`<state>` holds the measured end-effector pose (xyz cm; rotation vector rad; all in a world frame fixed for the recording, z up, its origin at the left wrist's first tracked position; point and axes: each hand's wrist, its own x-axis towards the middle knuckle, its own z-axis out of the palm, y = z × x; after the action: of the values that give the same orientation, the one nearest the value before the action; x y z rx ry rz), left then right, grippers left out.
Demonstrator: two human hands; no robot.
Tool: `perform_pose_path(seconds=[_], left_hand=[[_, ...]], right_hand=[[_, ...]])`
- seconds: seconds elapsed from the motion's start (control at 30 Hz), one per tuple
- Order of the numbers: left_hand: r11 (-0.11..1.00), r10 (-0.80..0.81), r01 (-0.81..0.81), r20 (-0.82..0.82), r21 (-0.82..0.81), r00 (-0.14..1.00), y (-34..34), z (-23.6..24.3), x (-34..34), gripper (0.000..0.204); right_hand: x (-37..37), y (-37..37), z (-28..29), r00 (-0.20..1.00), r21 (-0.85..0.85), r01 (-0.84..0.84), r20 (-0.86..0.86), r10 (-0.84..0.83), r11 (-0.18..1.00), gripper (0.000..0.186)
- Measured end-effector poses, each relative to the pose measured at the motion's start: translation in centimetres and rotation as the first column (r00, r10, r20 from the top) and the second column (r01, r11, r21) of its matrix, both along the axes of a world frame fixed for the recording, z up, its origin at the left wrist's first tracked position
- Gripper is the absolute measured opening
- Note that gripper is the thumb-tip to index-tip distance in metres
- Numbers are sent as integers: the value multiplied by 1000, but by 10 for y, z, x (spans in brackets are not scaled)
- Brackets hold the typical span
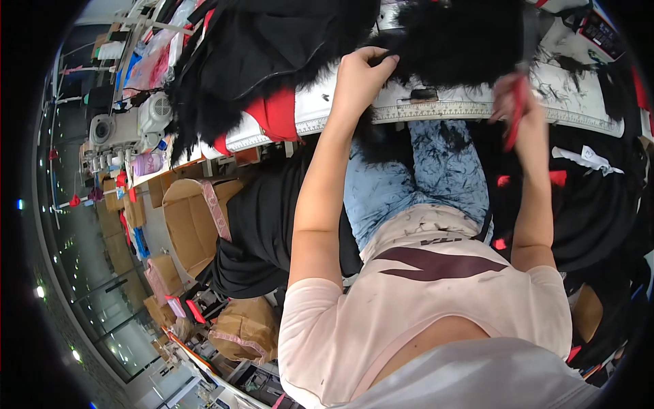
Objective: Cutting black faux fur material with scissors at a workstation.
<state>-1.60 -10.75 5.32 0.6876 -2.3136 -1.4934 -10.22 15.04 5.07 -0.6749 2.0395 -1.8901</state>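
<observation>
black fur garment (286,48) spread over white table (449,109), hanging off its near edge | cardboard box (187,218) on floor, lower left | left hand (357,78) arm stretched forward, fingers curled, pinching fur edge | right hand (518,102) raised, blurred, closed around red tool (516,119) near table edge

I count two hands: my left hand (357,78) and my right hand (516,102). One red-handled tool (516,112), one ruled white table edge (436,109), one open cardboard box (187,221), one black fur piece (463,41).
</observation>
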Motion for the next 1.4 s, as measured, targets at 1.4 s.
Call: perform_pose_path(seconds=[1.4], left_hand=[[746, -97, -55, -190, -663, 977, 31, 16, 13, 14]], right_hand=[[30, -30, 12, 904, 427, -421, 271, 332, 800, 46]])
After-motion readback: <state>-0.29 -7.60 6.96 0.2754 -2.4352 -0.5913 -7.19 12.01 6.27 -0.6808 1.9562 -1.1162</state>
